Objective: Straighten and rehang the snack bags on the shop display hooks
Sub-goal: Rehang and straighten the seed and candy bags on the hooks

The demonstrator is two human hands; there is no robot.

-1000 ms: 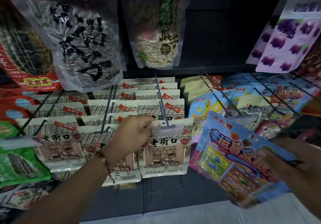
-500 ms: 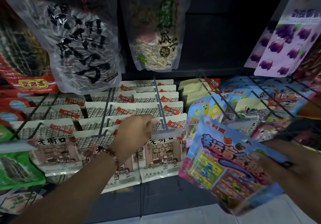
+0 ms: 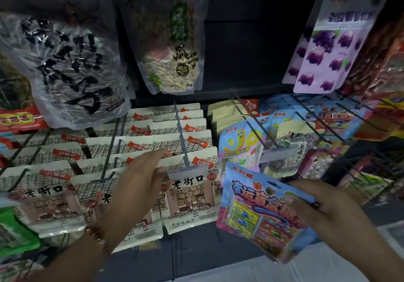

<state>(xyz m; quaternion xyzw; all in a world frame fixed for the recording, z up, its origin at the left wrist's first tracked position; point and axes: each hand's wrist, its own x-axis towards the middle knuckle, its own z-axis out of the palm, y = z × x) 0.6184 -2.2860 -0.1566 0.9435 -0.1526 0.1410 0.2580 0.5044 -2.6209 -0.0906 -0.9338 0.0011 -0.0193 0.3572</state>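
Note:
My right hand (image 3: 323, 207) grips a blue and pink candy bag (image 3: 258, 211) by its right edge, held tilted in front of the lower right hooks. My left hand (image 3: 140, 183) reaches over the cream seed bags (image 3: 192, 196), fingers apart, with its fingertips at the top of the front bag beside the hook's clear price tag (image 3: 188, 171). The cream bags hang in several rows on long hooks (image 3: 181, 137). Whether the fingers pinch the bag's top is hidden.
Big bags of dark seeds (image 3: 72, 71) and white seeds (image 3: 172, 47) hang above. Purple grape-print bags (image 3: 328, 56) hang at the upper right. Wire hooks with colourful sweets (image 3: 240, 141) stick out to the right. Green bags (image 3: 13, 233) sit at the far left.
My left hand has opened and slid a little left and down from the price tag. The candy bag in my right hand has stayed at about the same place.

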